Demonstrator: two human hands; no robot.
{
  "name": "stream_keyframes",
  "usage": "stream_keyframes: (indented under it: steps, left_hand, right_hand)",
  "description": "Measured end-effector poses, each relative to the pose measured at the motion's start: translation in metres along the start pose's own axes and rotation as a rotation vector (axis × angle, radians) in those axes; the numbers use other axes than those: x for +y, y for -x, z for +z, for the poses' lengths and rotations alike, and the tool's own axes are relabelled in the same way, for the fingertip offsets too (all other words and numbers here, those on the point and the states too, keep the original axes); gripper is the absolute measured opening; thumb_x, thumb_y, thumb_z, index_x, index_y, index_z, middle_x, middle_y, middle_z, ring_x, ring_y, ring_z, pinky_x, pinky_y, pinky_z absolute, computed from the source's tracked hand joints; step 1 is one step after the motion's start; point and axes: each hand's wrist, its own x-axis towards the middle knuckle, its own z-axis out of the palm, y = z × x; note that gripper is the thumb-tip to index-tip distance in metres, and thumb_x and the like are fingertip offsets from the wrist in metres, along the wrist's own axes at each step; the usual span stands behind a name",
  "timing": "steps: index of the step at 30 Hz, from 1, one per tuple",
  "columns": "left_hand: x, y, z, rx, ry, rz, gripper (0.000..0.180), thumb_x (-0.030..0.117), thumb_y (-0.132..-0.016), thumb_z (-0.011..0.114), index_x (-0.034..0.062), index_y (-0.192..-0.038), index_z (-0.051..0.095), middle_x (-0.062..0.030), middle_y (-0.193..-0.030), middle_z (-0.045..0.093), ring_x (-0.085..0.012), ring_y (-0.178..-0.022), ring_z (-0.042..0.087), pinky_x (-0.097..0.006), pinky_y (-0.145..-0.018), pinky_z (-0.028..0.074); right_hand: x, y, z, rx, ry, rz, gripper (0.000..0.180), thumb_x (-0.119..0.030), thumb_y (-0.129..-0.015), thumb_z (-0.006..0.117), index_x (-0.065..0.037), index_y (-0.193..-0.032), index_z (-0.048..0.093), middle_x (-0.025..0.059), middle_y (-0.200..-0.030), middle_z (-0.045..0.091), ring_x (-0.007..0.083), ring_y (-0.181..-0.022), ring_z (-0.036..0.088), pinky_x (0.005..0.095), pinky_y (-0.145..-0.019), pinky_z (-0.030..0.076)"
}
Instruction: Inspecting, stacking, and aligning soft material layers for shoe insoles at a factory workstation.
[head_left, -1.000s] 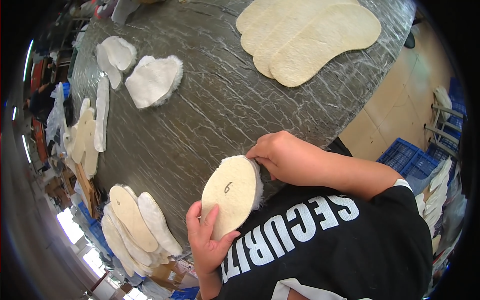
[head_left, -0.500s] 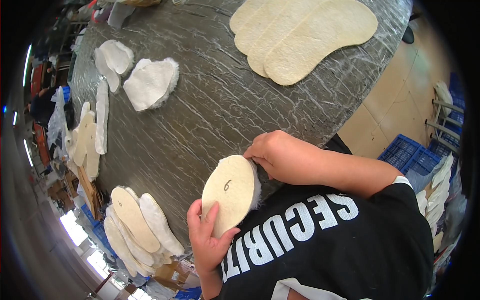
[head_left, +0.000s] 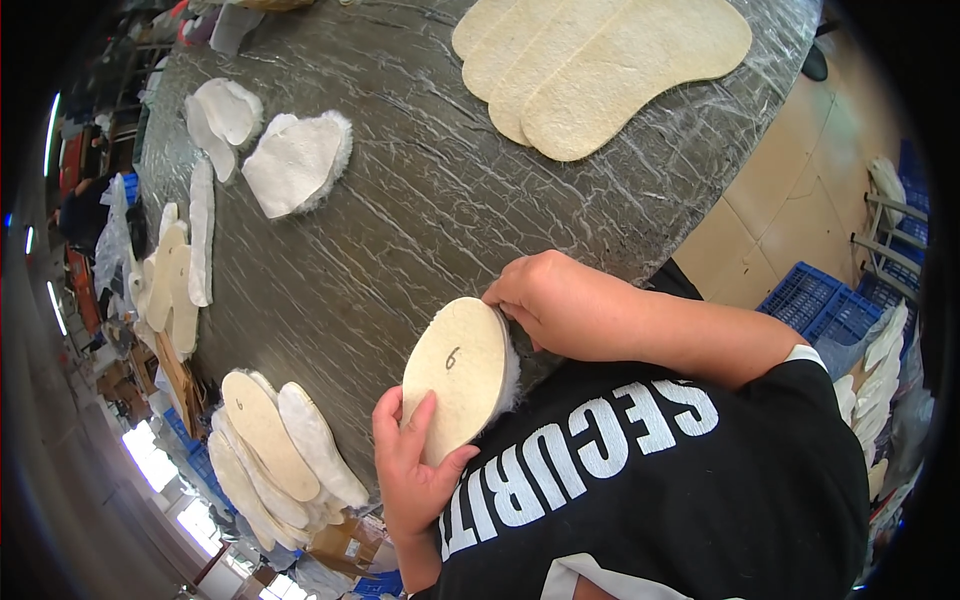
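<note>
A cream insole with a handwritten mark is held in front of my chest, its fluffy white underside showing along the right edge. My left hand grips its lower end, the fingers lying over the cream face. At its upper right edge, my right hand is closed in a pinch on the rim; the fingertips are partly hidden. To the left, a pile of insoles with white fleece sits at the table's near edge. Several large cream insoles lie overlapped at the far side.
A dark, plastic-covered table spreads before me. White fleece pieces lie at its far left, with more insoles along the left edge. Blue crates stand on the tiled floor at the right. A cardboard box is below the near left edge.
Both hands and the insole have risen slightly in view, the insole tipping a little. The grip of each hand looks the same.
</note>
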Motion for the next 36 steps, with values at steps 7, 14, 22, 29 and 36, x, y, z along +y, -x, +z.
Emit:
stream_keyframes:
  steps: [7, 14, 22, 29, 36]
  left_hand:
    - [0.005, -0.003, -0.002, -0.025, 0.022, -0.013, 0.069, 0.041, -0.076, 0.080, -0.0028, -0.125, 0.058, -0.0233, -0.132, 0.045, -0.0375, -0.116, 0.051, -0.043, -0.098, 0.042]
    - [0.007, -0.004, -0.002, -0.006, 0.002, -0.015, 0.069, 0.043, -0.077, 0.078, -0.0035, -0.125, 0.058, -0.0234, -0.133, 0.044, -0.0370, -0.115, 0.051, -0.043, -0.098, 0.043]
    - [0.013, -0.005, 0.001, -0.014, 0.018, -0.015, 0.069, 0.040, -0.076, 0.079, -0.0035, -0.125, 0.058, -0.0229, -0.132, 0.045, -0.0375, -0.115, 0.051, -0.043, -0.097, 0.043]
    - [0.014, -0.005, 0.007, -0.014, -0.032, -0.023, 0.068, 0.036, -0.073, 0.082, -0.0025, -0.124, 0.058, -0.0240, -0.132, 0.045, -0.0386, -0.116, 0.051, -0.044, -0.098, 0.043]
    - [0.011, -0.008, 0.010, 0.003, -0.064, -0.004, 0.068, 0.034, -0.071, 0.084, -0.0018, -0.124, 0.059, -0.0242, -0.132, 0.045, -0.0394, -0.116, 0.051, -0.044, -0.097, 0.044]
  right_hand:
    - [0.013, 0.008, 0.016, 0.264, 0.030, -0.197, 0.012, -0.005, -0.084, 0.063, 0.001, -0.095, 0.065, 0.0147, -0.083, 0.063, 0.0277, -0.065, 0.065, 0.0375, -0.058, 0.052]
    - [0.028, 0.036, 0.012, -0.004, 0.349, -0.689, 0.025, -0.016, -0.074, 0.072, -0.009, -0.097, 0.069, 0.0023, -0.071, 0.053, 0.0199, -0.057, 0.057, 0.0366, -0.050, 0.044]
    - [0.026, 0.037, 0.019, -0.065, 0.585, -0.712, 0.020, -0.021, -0.080, 0.063, -0.010, -0.095, 0.073, -0.0017, -0.067, 0.055, 0.0162, -0.063, 0.059, 0.0341, -0.054, 0.043]
    - [0.028, 0.037, 0.021, -0.036, 0.621, -0.728, 0.016, -0.021, -0.081, 0.062, -0.011, -0.088, 0.071, -0.0010, -0.067, 0.053, 0.0169, -0.064, 0.058, 0.0338, -0.056, 0.043]
    - [0.029, 0.038, 0.020, -0.036, 0.628, -0.736, 0.018, -0.021, -0.079, 0.062, -0.011, -0.091, 0.071, -0.0013, -0.068, 0.052, 0.0162, -0.065, 0.057, 0.0333, -0.057, 0.043]
